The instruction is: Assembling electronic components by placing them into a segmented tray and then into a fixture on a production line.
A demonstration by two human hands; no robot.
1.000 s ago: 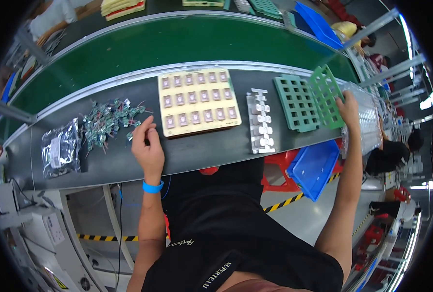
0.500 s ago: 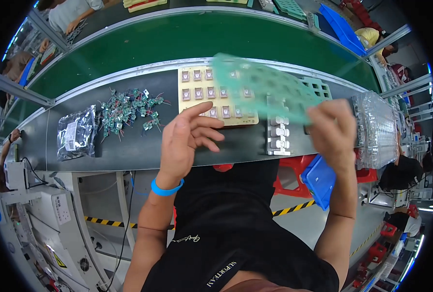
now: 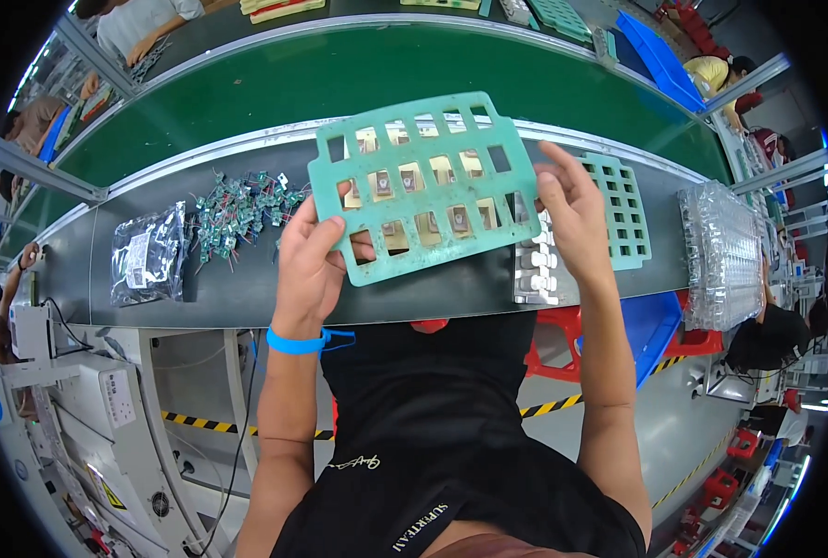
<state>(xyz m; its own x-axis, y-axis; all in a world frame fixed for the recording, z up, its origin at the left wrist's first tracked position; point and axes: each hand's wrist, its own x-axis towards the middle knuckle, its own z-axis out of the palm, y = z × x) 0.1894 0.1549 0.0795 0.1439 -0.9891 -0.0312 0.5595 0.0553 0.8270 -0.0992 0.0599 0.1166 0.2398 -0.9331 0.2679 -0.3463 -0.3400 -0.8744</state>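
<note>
My left hand (image 3: 310, 259) grips a green perforated plate (image 3: 407, 204) at its lower left corner, thumb on top and fingers behind, one showing through a hole. The plate is raised and tilted over a cream tray (image 3: 367, 141). Through its rectangular holes I see small pale square parts seated in that tray. At the plate's right edge is my right hand (image 3: 577, 219), fingers apart and index finger stretched out; whether it touches the edge I cannot tell. A metal fixture (image 3: 537, 270) with pale round pieces stands below that hand, partly covered by the plate.
On the left lie a pile of small wired circuit boards (image 3: 237, 216) and a silvery bag (image 3: 144, 260). Another green holed plate (image 3: 626, 219) rests at right, beside stacked clear plastic trays (image 3: 726, 256). A blue bin (image 3: 654, 327) and red stools are below the table edge.
The green plate has swung left from my right hand and come over the cream tray. My left hand has taken hold of it, and my right hand's fingers have spread at its edge.
</note>
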